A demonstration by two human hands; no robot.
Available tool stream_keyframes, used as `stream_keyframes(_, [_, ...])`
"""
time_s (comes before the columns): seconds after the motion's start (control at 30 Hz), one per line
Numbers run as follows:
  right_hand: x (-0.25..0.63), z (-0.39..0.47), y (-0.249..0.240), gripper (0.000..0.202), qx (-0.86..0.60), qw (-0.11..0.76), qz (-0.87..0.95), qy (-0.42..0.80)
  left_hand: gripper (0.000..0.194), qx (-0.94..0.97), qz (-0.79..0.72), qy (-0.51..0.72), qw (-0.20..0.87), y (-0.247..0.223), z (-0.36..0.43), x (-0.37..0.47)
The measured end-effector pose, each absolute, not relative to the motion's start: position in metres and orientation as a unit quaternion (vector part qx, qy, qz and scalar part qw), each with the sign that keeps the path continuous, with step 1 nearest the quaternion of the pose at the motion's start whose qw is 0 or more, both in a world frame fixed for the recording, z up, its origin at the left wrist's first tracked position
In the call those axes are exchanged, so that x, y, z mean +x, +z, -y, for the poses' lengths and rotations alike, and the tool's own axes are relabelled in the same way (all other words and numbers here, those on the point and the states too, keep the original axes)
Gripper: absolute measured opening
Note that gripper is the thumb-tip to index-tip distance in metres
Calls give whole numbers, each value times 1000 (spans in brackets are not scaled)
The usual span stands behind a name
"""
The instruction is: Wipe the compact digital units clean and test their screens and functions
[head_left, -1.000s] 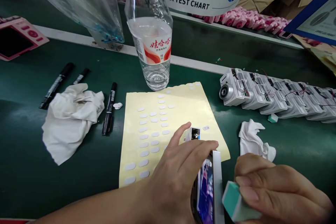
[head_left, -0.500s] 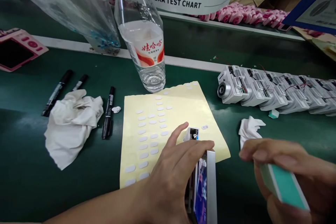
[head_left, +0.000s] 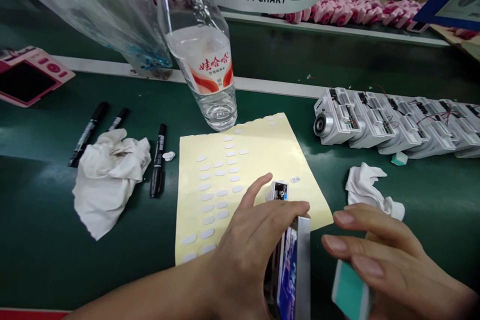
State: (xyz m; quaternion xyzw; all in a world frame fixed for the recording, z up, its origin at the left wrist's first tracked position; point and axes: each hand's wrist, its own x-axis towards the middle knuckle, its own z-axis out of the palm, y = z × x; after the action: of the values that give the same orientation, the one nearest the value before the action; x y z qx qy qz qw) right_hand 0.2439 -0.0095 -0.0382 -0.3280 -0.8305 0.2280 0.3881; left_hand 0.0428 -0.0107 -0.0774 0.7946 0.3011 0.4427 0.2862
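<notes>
My left hand (head_left: pixel 247 255) is closed around a small electronic device (head_left: pixel 303 265) stood on edge, with a lit blue-purple screen along its right side and some bare electronics at its far end. It is held over the lower right of a yellow sticker sheet (head_left: pixel 262 152) with small white oval labels. To its right, my right hand (head_left: pixel 397 265) grips a small teal and white block (head_left: pixel 350 290) below its fingers; part of the block is hidden. A crumpled white cloth (head_left: pixel 369 190) lies just beyond that hand.
A water bottle (head_left: pixel 215 75) stands behind the sheet. Black markers (head_left: pixel 157 160) and a crumpled white cloth (head_left: pixel 112 175) lie left. A row of white camera housings (head_left: pixel 337 115) stands at the right. A pink-framed device (head_left: pixel 33 77) is far left.
My right hand has moved left, nearer the device, turning the teal and white block, with its upper fingers more extended. My left hand keeps its hold. The view has shifted slightly.
</notes>
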Motion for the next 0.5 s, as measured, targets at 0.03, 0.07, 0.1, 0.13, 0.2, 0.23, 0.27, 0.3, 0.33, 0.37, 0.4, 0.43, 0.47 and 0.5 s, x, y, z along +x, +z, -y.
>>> stream_keyframes(0.03, [244,8,-36,44,-296,380,851,210,84,799,-299,439,283,-76,10,43])
stream_keyframes(0.07, [245,6,-34,43,-264,368,871,190,84,802,-300,434,280,-74,10,43])
stream_keyframes(0.1, [246,4,-32,41,-235,352,890,170,85,802,-304,431,279,-73,11,43])
stream_keyframes(0.13, [247,3,-31,38,-218,335,904,155,84,802,-309,428,278,-71,11,43])
stream_keyframes(0.2, [249,1,-29,32,-213,316,916,127,83,803,-316,423,277,-69,12,44])
stream_keyframes(0.23, [250,1,-29,30,-215,313,918,116,82,803,-318,422,275,-68,13,43])
stream_keyframes(0.27, [250,2,-29,30,-219,308,920,107,81,805,-318,421,273,-68,13,43])
stream_keyframes(0.3, [251,3,-30,29,-223,307,920,99,80,807,-315,420,270,-67,13,43])
stream_keyframes(0.33, [251,3,-31,29,-222,308,921,92,79,810,-311,419,268,-67,13,43])
stream_keyframes(0.37, [251,4,-31,28,-222,309,921,88,78,812,-307,419,266,-67,13,43])
stream_keyframes(0.4, [250,5,-32,25,-226,311,919,88,78,813,-305,418,265,-66,12,43])
stream_keyframes(0.43, [250,5,-32,22,-232,313,916,92,77,813,-306,419,265,-66,12,43])
stream_keyframes(0.47, [250,6,-32,19,-235,313,915,98,77,811,-308,421,266,-66,11,44])
stream_keyframes(0.5, [250,6,-32,17,-237,310,915,105,76,809,-308,425,266,-67,10,44])
